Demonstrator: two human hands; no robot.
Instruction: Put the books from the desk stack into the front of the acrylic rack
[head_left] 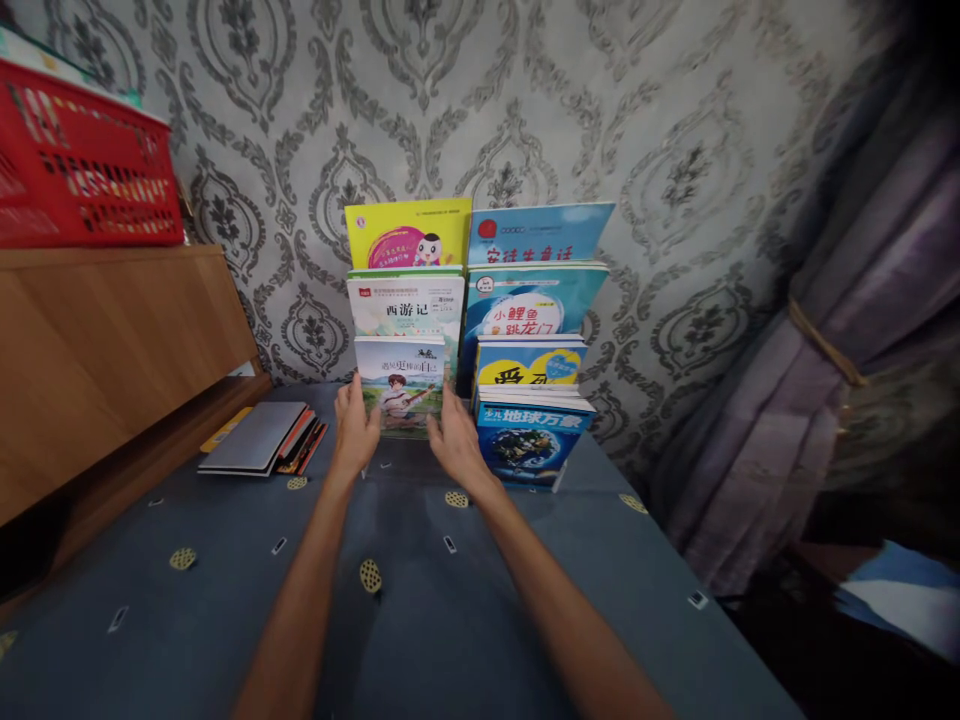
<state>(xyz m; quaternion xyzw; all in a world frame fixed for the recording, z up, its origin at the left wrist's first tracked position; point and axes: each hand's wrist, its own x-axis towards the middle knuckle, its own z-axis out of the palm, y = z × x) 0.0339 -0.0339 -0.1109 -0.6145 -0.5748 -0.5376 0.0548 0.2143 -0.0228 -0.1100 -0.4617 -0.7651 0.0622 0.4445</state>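
Both my hands grip a small book [409, 375] with a guitar player on its cover, one at each side edge. My left hand [354, 428] has its fingers round the left edge, and my right hand [457, 435] presses the right edge. The book stands upright in the left row. Behind it rise a white book [409, 308] and a taller yellow book [375, 228]. To the right, a second row steps up from a dark blue book with a globe [532, 440] through a yellow-and-blue book [510, 370] and a teal book [540, 300] to a blue book [547, 225].
A short stack of books [255, 440] lies flat on the dark patterned cloth [420, 620] at left. Beside it is a wooden cabinet [120, 340] with a red basket [90, 170] on top. Patterned wallpaper is behind; a tied curtain [795, 400] hangs at right.
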